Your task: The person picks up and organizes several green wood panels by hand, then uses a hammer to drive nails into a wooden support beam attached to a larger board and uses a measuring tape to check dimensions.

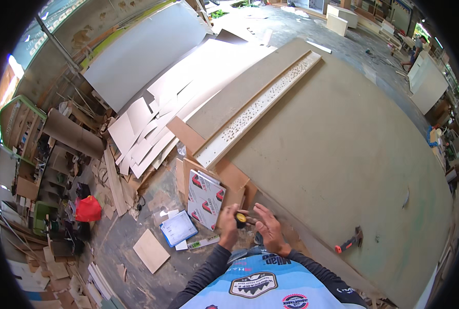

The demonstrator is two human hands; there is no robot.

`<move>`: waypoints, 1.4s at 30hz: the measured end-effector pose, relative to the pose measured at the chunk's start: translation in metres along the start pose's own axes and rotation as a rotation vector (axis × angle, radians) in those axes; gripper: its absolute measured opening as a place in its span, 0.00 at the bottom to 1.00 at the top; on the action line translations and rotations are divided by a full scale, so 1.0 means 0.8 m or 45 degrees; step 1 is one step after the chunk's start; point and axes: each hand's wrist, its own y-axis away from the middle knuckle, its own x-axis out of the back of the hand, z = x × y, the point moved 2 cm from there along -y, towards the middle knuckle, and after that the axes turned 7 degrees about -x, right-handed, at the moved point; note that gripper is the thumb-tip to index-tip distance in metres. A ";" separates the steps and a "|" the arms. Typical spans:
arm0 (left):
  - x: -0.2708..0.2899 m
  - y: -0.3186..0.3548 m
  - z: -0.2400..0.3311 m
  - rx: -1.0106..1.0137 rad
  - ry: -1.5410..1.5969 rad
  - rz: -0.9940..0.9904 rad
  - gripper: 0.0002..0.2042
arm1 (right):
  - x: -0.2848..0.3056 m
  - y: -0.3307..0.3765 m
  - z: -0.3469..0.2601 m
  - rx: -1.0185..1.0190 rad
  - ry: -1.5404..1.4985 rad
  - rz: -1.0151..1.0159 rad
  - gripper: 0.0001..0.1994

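Note:
My left hand [228, 226] is closed around a small yellow and black tape measure [241, 218], held in front of my body. Beside it, my right hand [272, 232] has its fingers stretched out and apart, pointing toward the tape measure; whether they touch it I cannot tell. Both hands are at the near left edge of a large greenish-brown board [353, 139]. On that board, to the right of my hands, lies a hammer [350, 242] with an orange and black handle. Left of my hands leans a panel in printed white wrapping [206, 201].
A long white speckled strip [260, 108] lies along the board's far left side. On the floor are a blue clipboard [179, 228] with paper, a square wood piece [151, 251] and pale sheets [152, 129]. A red bag [88, 208] sits left; another person [417, 46] is far right.

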 end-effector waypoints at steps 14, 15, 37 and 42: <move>-0.017 -0.426 0.194 -1.039 -1.725 0.147 0.22 | 0.203 -0.023 0.106 -0.482 0.504 0.972 0.07; -0.026 -0.448 0.192 -1.030 -1.852 0.124 0.23 | 0.211 -0.007 0.111 -0.560 0.491 1.067 0.07; 0.186 -0.410 0.025 0.127 0.096 0.688 0.36 | 0.244 0.197 0.229 -1.662 1.397 2.149 0.18; 0.088 -0.405 0.047 -0.172 0.619 0.366 0.38 | 0.250 0.167 0.200 -1.679 1.286 2.044 0.20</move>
